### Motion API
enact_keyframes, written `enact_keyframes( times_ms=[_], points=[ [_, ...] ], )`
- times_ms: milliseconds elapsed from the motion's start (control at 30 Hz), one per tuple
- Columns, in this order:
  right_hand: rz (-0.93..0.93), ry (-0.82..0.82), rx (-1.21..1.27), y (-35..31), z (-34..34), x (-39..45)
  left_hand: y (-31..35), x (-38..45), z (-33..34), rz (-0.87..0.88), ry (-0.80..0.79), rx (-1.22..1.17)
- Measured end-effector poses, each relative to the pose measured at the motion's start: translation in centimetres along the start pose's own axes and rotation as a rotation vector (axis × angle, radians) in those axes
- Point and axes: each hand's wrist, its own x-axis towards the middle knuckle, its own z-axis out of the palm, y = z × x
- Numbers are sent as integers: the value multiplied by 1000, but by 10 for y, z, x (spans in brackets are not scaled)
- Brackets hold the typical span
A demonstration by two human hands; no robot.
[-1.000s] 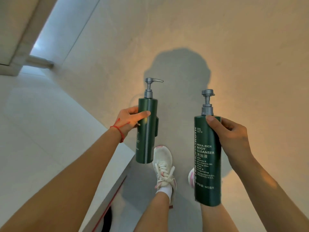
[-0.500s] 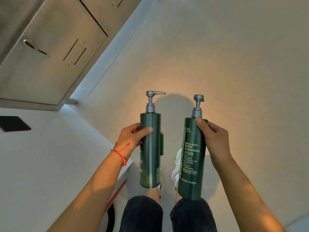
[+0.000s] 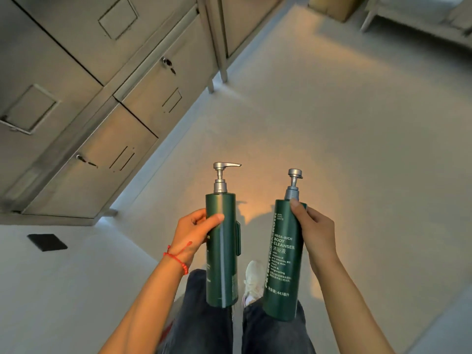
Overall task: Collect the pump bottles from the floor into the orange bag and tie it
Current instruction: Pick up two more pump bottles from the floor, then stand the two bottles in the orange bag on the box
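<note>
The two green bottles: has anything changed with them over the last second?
The view has swung up from the bare floor to the metal cabinets. The right bottle, held apart a second ago, has come closer beside the left bottle. Unchanged: left hand and right hand each still grip one upright bottle.

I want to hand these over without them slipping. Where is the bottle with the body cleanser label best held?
Wrap the upper body of the labelled bottle from its right side, just below the shoulder, as the right hand does now. The body is a smooth, straight, upright cylinder; the thin pump neck offers a poorer grip.
</note>
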Motion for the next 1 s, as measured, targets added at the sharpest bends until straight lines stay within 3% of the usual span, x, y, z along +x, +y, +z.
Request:
enact_keyframes(
  times_ms=[400,1000],
  points=[
    [-80,106,39,-122,-30,33,134,37,53,164,-88,5],
    [-233,194,130,-330,-2,248,367,237,150,225,-222,15]
  ],
)
